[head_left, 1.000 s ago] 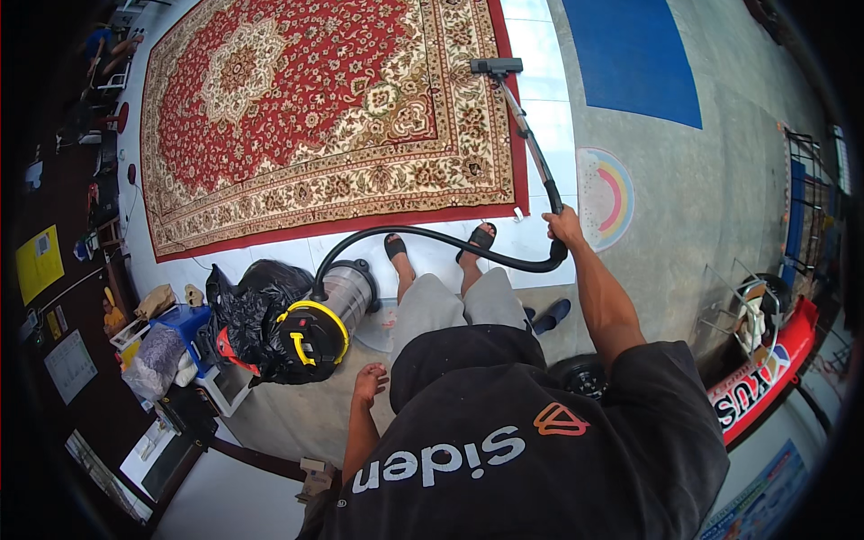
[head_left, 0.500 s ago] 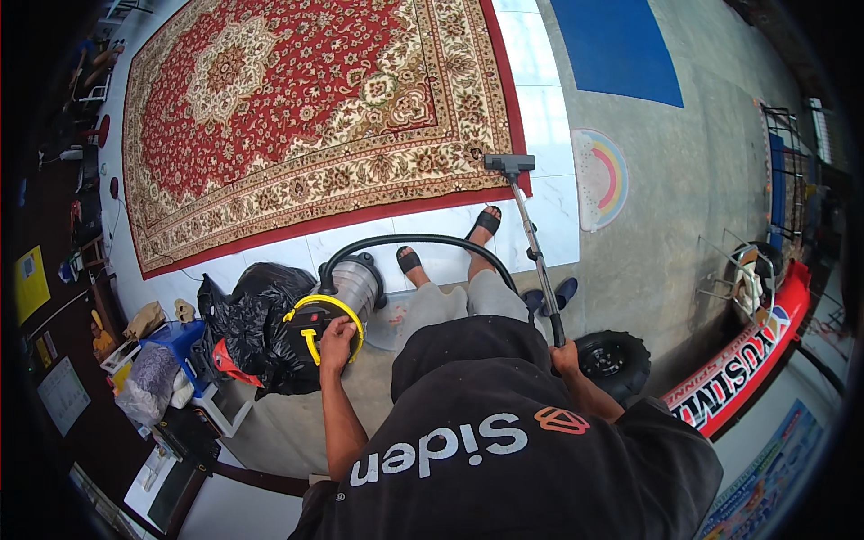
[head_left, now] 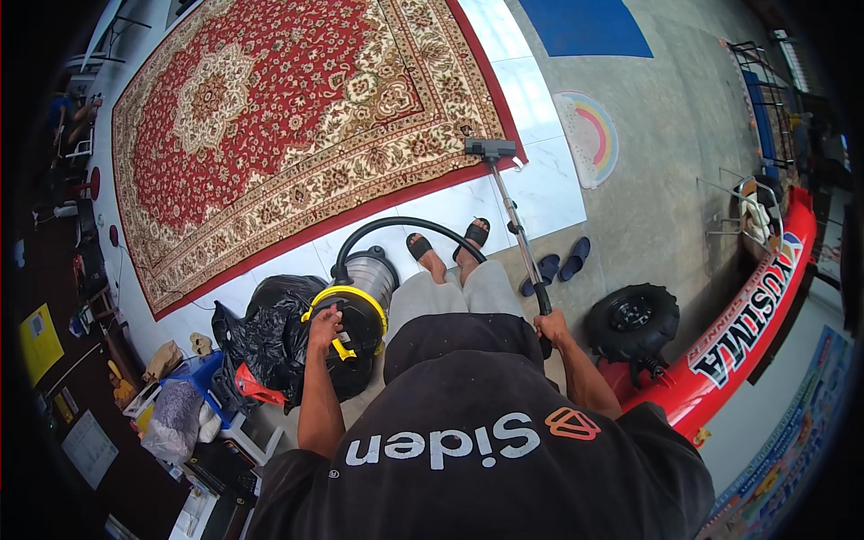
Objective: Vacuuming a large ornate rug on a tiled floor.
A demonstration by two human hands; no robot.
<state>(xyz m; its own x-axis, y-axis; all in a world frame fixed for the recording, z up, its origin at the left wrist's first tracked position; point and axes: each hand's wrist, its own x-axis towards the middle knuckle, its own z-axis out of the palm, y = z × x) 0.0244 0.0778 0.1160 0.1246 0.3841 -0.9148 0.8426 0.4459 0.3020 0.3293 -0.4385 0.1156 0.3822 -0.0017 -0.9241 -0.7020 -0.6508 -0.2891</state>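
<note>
My right hand (head_left: 553, 328) is wrapped round the dark handle end of a vacuum cleaner wand (head_left: 517, 225). At its far end the grey floor nozzle (head_left: 490, 148) rests on the near right corner of a red and cream patterned rug (head_left: 279, 99). Left of my legs stands the canister vacuum cleaner (head_left: 371, 270), with a metal drum, black lid and yellow rim. A black hose (head_left: 396, 221) arches from it towards the wand. My left hand (head_left: 325, 329) is at the lid's left edge, beside the yellow handle (head_left: 343, 350), with fingers curled; what they hold, if anything, is hidden.
Black plastic bags (head_left: 270, 324) lie against the vacuum's left side. Dark slippers (head_left: 574, 259) and a black tyre (head_left: 632, 313) are on the right, beside a long red printed object (head_left: 756, 315). A rainbow mat (head_left: 589, 139) and a blue mat (head_left: 585, 25) lie beyond.
The view has shifted, showing more of the right side. My left hand has moved from over the lid to its left edge. My right hand still grips the wand, nozzle near the same rug corner.
</note>
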